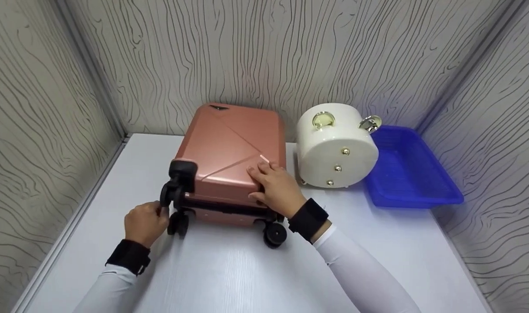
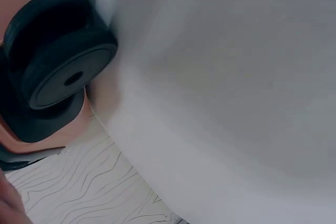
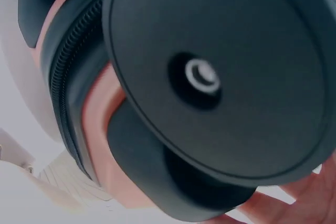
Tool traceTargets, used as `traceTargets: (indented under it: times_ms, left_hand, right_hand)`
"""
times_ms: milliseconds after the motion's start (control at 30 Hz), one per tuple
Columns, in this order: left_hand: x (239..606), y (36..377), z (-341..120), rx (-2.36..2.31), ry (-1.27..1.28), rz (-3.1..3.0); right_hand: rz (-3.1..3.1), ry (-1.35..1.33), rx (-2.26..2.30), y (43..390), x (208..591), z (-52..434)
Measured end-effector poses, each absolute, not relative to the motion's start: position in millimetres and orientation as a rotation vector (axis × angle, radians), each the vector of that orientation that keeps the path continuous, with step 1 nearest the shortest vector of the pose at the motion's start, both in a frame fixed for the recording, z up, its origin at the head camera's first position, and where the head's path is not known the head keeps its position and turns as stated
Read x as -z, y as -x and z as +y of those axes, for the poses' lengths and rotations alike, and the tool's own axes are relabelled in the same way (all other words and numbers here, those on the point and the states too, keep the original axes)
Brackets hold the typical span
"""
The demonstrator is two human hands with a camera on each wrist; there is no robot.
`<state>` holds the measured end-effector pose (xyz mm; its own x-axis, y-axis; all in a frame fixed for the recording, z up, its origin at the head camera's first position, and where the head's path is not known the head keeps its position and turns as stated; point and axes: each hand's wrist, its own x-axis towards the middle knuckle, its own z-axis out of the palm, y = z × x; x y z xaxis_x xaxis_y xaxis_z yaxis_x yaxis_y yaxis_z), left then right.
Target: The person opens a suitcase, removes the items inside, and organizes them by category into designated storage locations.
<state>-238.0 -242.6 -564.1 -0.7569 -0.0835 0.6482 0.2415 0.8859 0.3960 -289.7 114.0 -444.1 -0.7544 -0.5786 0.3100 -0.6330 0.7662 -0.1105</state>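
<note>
While the left hand (image 1: 146, 222) curls its fingers round a wheel (image 1: 165, 196) and the right hand (image 1: 276, 186) rests fingers spread on its shell, the suitcase (image 1: 229, 152) lying flat on the tabletop (image 1: 247, 269) looks rigid, smooth, likely slippery.

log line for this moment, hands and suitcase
left hand grips wheel | right hand rests on pink suitcase | suitcase flat on table

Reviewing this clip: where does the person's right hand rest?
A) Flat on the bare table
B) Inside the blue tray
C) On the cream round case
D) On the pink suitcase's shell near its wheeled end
D: the right hand lies on the pink suitcase near its wheeled end, apart from the cream round case and blue tray.
</note>
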Motion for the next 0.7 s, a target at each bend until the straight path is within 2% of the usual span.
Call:
traceTargets:
  times_ms: [333, 700]
  left_hand:
    - [552.2, 271.2, -258.6, 0.695, -0.03, -2.481]
    - [533.2, 315.3, -269.4, 0.767, 0.045, -2.666]
  right_hand:
    - [-2.704, -0.926, -0.303, 289.3, 447.1, 110.9]
    - [-2.669, -0.955, -0.289, 288.3, 449.9, 117.4]
